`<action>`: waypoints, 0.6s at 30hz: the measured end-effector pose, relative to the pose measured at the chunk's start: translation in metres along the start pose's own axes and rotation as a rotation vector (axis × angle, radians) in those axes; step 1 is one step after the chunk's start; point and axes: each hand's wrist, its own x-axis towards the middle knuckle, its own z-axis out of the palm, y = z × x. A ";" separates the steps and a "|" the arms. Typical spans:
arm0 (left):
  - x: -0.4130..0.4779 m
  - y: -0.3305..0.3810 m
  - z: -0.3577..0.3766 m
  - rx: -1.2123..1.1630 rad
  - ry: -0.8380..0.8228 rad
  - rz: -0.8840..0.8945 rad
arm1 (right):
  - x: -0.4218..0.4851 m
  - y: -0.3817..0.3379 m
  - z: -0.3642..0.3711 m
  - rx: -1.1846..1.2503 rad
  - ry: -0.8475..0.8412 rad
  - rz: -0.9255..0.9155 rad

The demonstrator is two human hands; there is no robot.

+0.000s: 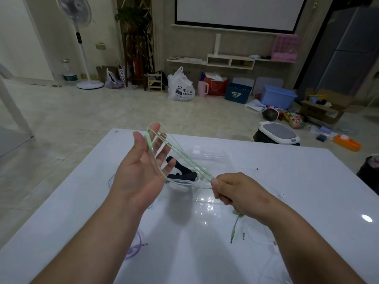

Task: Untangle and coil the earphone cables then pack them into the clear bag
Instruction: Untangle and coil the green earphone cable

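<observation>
White glossy worktop (297, 181), ceiling light glare on it at right. Room behind: tiled floor, standing fan (79, 27) at far left, projector screen (235, 11) on the back wall, white shopping bag (180, 87) and blue bin (279, 97) among clutter along the wall.

Left hand (141, 167) raised above the worktop, palm up, fingers straight and spread, released. Green earphone cable (185, 159) is looped in several turns over its fingers and stretches taut to the right hand (235, 193), which is clenched and pinches the strands between thumb and forefinger. The cable's tail drops below the right hand; green plug (232, 234) lies on the worktop.

Clear bag (213, 153) lies on the worktop behind the hands. It is see-through, so its outline is hard to make out. A black object (180, 168) sits by it, partly behind the left fingers; cannot tell what it is. Purple cable (133, 249) is mostly hidden under the left forearm. White cable (264, 240) near the right forearm is faint against the surface and partly covered.

Far worktop edge runs just beyond the left fingertips. Left edge slants to the lower left corner of the view. Right side is cut by the frame. Open surface lies right of the right hand and between the forearms.
</observation>
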 end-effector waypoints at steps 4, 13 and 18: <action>0.004 -0.004 0.003 0.007 0.034 -0.016 | -0.002 0.004 -0.001 -0.086 -0.032 0.051; 0.009 0.002 -0.001 -0.083 0.295 -0.119 | -0.005 0.003 0.004 -0.105 -0.037 0.064; 0.009 0.012 -0.005 -0.164 0.322 -0.191 | -0.003 0.005 0.005 -0.137 -0.098 0.026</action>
